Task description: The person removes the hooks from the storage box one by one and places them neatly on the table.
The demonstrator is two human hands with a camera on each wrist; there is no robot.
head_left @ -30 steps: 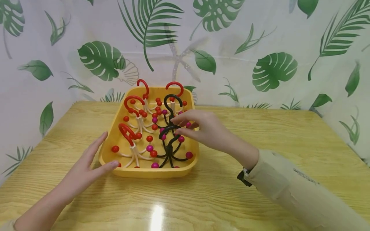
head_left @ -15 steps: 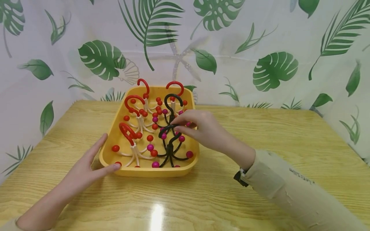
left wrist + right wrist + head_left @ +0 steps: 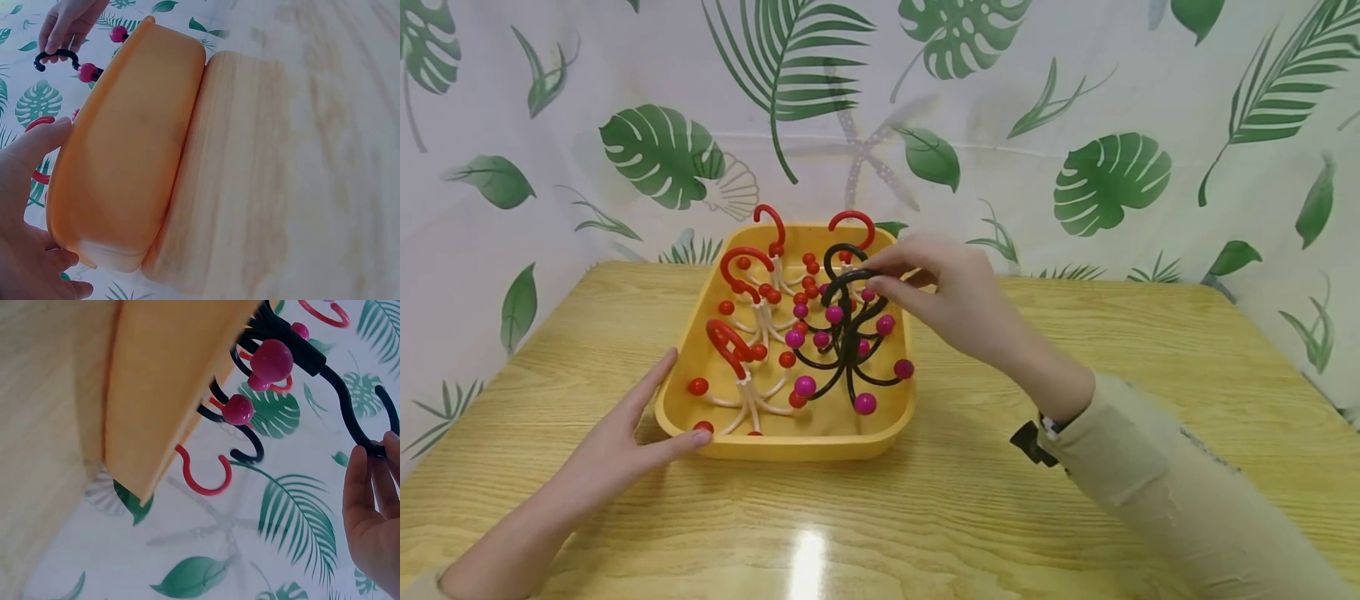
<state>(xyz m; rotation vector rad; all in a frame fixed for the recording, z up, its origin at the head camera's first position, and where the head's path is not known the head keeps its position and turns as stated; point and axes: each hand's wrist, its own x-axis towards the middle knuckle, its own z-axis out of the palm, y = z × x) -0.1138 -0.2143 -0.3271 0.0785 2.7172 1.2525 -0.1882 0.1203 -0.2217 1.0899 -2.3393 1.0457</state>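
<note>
In the head view my right hand (image 3: pixel 958 296) pinches the curved top of a black hook with several splayed legs (image 3: pixel 849 346), each tipped by a magenta ball. The held hook hangs upright, raised over the right half of a yellow tray (image 3: pixel 797 450). My left hand (image 3: pixel 613 437) lies against the tray's near left corner, thumb on the front rim and straight fingers along the left side. The right wrist view shows fingertips on the hook's bend (image 3: pixel 369 449). Another black hook (image 3: pixel 842 248) stands behind the held one, partly hidden.
Several hooks with red tops, white legs and red balls, such as the near-left red hook (image 3: pixel 745 392), stand in the tray. The tray sits on a wooden table (image 3: pixel 1037 517). A leaf-patterned cloth (image 3: pixel 1000 108) hangs behind it.
The near black hook has been lifted up from the tray floor by my right hand, which has risen and shifted slightly right. My left hand stays at the tray corner.
</note>
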